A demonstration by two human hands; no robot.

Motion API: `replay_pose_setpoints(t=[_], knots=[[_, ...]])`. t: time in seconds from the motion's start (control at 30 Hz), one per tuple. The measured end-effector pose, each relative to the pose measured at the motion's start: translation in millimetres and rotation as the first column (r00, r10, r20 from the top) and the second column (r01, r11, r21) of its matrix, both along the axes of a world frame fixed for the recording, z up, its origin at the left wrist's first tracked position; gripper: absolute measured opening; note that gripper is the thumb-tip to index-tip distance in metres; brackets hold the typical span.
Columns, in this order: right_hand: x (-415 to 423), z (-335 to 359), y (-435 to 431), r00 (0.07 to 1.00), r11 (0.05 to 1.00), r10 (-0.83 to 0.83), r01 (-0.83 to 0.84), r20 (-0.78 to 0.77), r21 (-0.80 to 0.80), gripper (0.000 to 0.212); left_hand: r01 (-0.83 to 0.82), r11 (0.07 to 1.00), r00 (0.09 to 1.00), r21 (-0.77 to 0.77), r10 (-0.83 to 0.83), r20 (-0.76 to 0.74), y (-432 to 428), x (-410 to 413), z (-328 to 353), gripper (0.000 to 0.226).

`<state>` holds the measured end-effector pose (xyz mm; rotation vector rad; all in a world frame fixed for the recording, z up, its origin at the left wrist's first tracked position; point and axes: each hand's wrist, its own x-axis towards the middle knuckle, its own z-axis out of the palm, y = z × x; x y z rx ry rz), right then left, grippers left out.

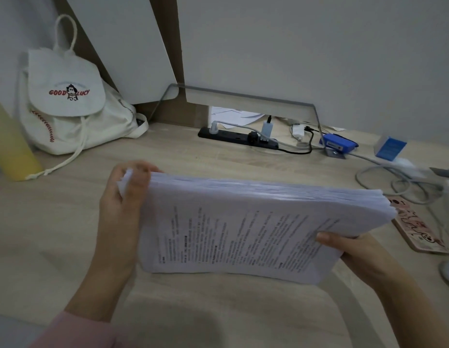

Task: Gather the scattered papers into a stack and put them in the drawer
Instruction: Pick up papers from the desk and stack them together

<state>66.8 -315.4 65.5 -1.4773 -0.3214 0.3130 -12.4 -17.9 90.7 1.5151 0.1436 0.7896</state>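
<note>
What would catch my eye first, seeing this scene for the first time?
A thick stack of printed papers fills the middle, gripped at its ends by the left hand and right hand at a wooden desk. A white backpack sits at the back left, and a black power strip lies by the wall.

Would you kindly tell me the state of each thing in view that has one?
paper stack: gathered, tilted up between both hands.
left hand: grips the stack's left edge.
right hand: holds its right corner, thumb on top.
power strip: several plugs inserted.
backpack: flap closed, sitting upright.
phone: flat on the desk.
</note>
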Motion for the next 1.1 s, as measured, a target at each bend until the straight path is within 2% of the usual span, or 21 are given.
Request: replay_pose_setpoints(t=[0.03, 0.1, 0.17, 0.2, 0.3, 0.37, 0.43, 0.57, 0.67, 0.7, 0.77, 0.8, 0.83, 0.9, 0.93, 1.0, 1.1], knots=[[0.0, 1.1, -0.3, 1.000, 1.000, 0.003, -0.003, 0.001, 0.006, 0.025, -0.047, 0.999, 0.999, 0.012, 0.047, -0.001, -1.4, 0.5, 2.5, 0.057], [0.4, 2.4, -2.3, 1.000, 1.000, 0.015, -0.014, 0.019, -0.018, 0.046, -0.113, 0.993, 0.993, 0.038, 0.114, -0.026, -2.6, 2.7, 4.2, 0.029], [1.3, 2.1, -3.9, 1.000, 1.000, -0.001, 0.001, 0.019, -0.016, 0.040, -0.126, 0.991, 0.991, 0.047, 0.128, -0.042, -2.0, 2.7, 1.6, 0.009], [1.7, 2.2, -4.0, 1.000, 1.000, 0.010, -0.010, 0.020, -0.005, 0.041, -0.125, 0.991, 0.991, 0.043, 0.126, -0.033, -0.7, 1.7, 0.4, 0.006], [-0.9, 1.8, -3.1, 1.000, 1.000, 0.004, -0.004, 0.020, -0.022, 0.062, -0.107, 0.993, 0.994, 0.053, 0.106, 0.010, -0.4, 0.1, 1.0, 0.010], [-1.7, 2.8, -2.1, 1.000, 1.000, 0.011, -0.011, 0.008, -0.018, 0.059, -0.070, 0.997, 0.998, 0.045, 0.070, 0.003, -2.0, 0.7, 2.2, 0.001], [-2.5, 2.5, -0.7, 1.000, 1.000, 0.014, -0.014, 0.005, -0.001, 0.057, -0.068, 0.997, 0.998, 0.034, 0.067, 0.015, -2.2, 3.3, 4.5, 0.007], [-4.1, 0.7, -0.3, 1.000, 1.000, -0.005, 0.005, 0.005, -0.003, 0.062, 0.009, 1.000, 0.995, 0.029, -0.012, 0.099, 3.2, -0.3, 0.8, 0.041], [-5.2, 0.0, 1.1, 1.000, 1.000, -0.012, 0.012, 0.001, -0.002, 0.062, 0.063, 0.997, 0.996, 0.043, -0.066, 0.056, 1.0, -7.7, -17.7, 0.072], [-5.6, 1.5, 2.3, 1.000, 1.000, -0.016, 0.016, 0.005, 0.000, 0.061, 0.060, 0.998, 0.997, 0.032, -0.061, 0.036, -1.0, -9.0, -22.2, 0.066], [-4.1, 4.5, 3.0, 0.999, 0.999, -0.049, 0.049, 0.016, 0.013, 0.052, 0.060, 0.998, 0.998, 0.002, -0.060, 0.017, -1.4, -7.3, -28.1, 0.019], [-3.1, 5.3, 2.8, 0.997, 0.997, -0.072, 0.071, 0.017, 0.034, 0.038, 0.054, 0.999, 0.998, 0.000, -0.054, 0.011, -1.8, -6.6, -28.4, 0.008], [-2.1, 4.2, 1.5, 0.996, 0.995, -0.089, 0.088, 0.019, 0.048, 0.025, 0.052, 0.999, 0.999, 0.014, -0.052, 0.006, -2.4, -5.5, -28.0, 0.012], [-2.3, 2.6, 1.9, 0.996, 0.995, -0.091, 0.091, 0.015, 0.031, 0.020, 0.067, 0.998, 0.997, 0.015, -0.066, -0.032, 2.1, -3.8, -36.2, 0.013], [-3.1, 1.1, 2.8, 0.997, 0.997, -0.074, 0.074, 0.006, 0.018, 0.024, 0.086, 0.996, 0.994, 0.006, -0.086, -0.074, 4.1, -3.1, -42.2, 0.014], [-2.7, -0.6, 4.4, 0.998, 0.998, -0.055, 0.055, -0.011, -0.004, 0.050, 0.125, 0.992, 0.980, -0.007, -0.124, -0.153, 6.3, -2.1, -53.3, 0.020], [3.2, 7.1, 8.5, 0.998, 0.996, -0.065, 0.064, -0.008, -0.059, 0.059, 0.117, 0.993, 0.964, -0.030, -0.121, -0.237, 11.2, 8.0, -43.9, 0.008]])
